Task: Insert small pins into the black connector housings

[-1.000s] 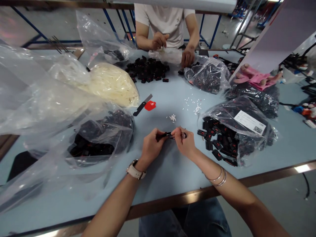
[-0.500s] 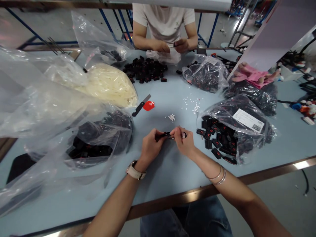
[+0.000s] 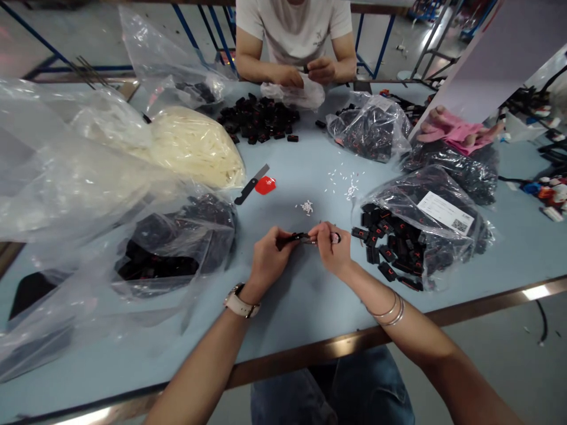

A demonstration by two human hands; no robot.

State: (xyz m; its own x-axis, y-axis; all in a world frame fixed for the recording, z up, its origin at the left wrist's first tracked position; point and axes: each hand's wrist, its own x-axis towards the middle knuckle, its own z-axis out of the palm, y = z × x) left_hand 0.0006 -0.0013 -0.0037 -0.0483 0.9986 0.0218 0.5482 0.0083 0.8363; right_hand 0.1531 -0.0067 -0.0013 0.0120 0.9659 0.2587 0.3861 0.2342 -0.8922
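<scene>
Two hands meet over the near middle of the pale blue desk (image 3: 310, 307), just in from its near edge. The left hand (image 3: 268, 260) has its fingers closed round a small slim black plastic part (image 3: 293, 238), pinching it at one end so the other end points across to the right hand (image 3: 332, 251). The right hand's fingers are curled shut at that free end; whether they hold something tiny of their own is too small to tell. The part is held just above the desk, which seems to keep both wrists steady for fine work.

Just right of the right hand lies an open clear plastic bag of small black parts with red marks (image 3: 398, 248), its mouth turned towards the hands, within easy reach. To the left sits a second clear bag of black parts (image 3: 168, 248). Beyond the hands lies a small scatter of tiny white pieces (image 3: 306, 207), and further off a black-handled knife (image 3: 250, 185) touching a red tag (image 3: 266, 185). A heap of cream-coloured strips in plastic (image 3: 195, 144) fills the far left. At the far edge another person's hands (image 3: 305, 74) work over a loose pile of black parts (image 3: 259, 118).
</scene>
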